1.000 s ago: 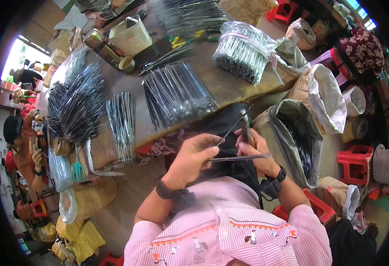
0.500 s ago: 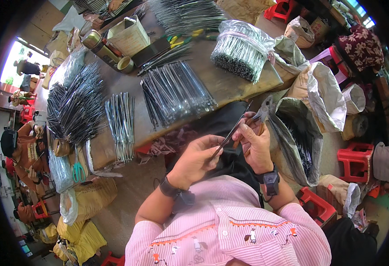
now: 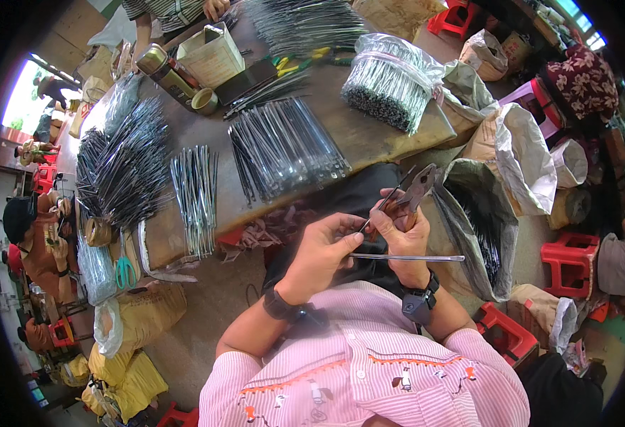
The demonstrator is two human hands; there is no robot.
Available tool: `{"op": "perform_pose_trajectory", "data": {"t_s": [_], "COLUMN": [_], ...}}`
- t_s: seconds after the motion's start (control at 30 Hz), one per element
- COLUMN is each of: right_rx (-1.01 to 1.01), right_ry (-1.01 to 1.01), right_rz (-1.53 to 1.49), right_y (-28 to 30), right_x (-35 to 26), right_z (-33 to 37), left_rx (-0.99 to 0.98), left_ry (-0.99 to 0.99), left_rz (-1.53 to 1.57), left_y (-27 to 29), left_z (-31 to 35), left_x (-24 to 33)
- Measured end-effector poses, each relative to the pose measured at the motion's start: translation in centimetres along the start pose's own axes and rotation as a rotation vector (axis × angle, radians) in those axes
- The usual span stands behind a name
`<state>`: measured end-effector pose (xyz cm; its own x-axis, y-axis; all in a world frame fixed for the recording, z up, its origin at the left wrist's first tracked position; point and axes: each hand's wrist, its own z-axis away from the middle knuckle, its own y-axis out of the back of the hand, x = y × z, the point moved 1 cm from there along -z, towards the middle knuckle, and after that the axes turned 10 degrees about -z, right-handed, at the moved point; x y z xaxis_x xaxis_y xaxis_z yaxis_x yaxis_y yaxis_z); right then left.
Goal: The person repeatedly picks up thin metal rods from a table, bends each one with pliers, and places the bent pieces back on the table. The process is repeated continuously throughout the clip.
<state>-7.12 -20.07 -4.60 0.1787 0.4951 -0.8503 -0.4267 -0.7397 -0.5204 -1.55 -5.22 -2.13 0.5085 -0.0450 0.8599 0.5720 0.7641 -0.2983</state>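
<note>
Over my lap, my left hand (image 3: 318,255) is closed on a thin metal rod (image 3: 426,257) that points right, across the front of my right wrist. A second, darker rod (image 3: 398,191) slants up from my left fingertips to the fingers of my right hand (image 3: 406,242). Pliers (image 3: 419,188) with orange-brown handles sit in my right hand, their grey jaws pointing up and away from me. Whether the jaws touch the slanted rod, I cannot tell. Nearest on the table are a wide row of rods (image 3: 284,151) and a narrower bunch (image 3: 195,199).
A large rod heap (image 3: 124,167) lies at the table's left, by teal-handled scissors (image 3: 125,270). A plastic-wrapped bundle (image 3: 387,85) stands at the right corner. An open grey sack (image 3: 501,235) with dark rods is beside my right hand. Red stools (image 3: 572,263) stand right; other people sit around.
A rod now sticks out rightward from my left hand, where it did not show before. My right hand has shifted slightly, and the pliers have turned more upright.
</note>
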Motion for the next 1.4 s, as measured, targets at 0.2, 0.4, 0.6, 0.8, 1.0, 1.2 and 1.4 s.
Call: {"op": "perform_pose_trajectory", "data": {"t_s": [0.2, 0.4, 0.6, 0.8, 1.0, 1.2, 1.4], "right_rx": [-0.01, -0.033, 0.11, -0.329, -0.476, -0.579, -0.609], "right_ry": [0.005, -0.053, -0.532, -0.663, -0.435, -0.151, 0.017], "right_rz": [-0.055, -0.107, -0.876, -0.734, 0.373, 0.909, 0.923], "right_y": [0.0, 0.7, 4.3, 6.0, 5.1, 5.1, 4.9], "right_x": [-0.4, -0.5, 0.1, -1.2, -1.7, -2.5, -3.1], "right_z": [-0.2, 0.0, -0.9, 0.2, 0.5, -0.5, -0.9], "left_rx": [-0.02, 0.008, 0.036, 0.106, 0.137, 0.153, 0.137], "left_ry": [0.005, 0.005, -0.071, -0.413, -0.442, -0.457, -0.504], "left_rz": [-0.053, -0.06, -0.19, -0.597, -0.639, -0.664, -0.669], "left_y": [-0.1, 0.0, 0.7, 0.8, 0.6, 0.8, 1.2], "left_z": [0.1, 0.1, 0.2, 0.0, 0.2, 0.4, 0.0], "left_x": [0.6, 0.6, 0.6, 0.7, 1.0, 1.3, 1.3]}}
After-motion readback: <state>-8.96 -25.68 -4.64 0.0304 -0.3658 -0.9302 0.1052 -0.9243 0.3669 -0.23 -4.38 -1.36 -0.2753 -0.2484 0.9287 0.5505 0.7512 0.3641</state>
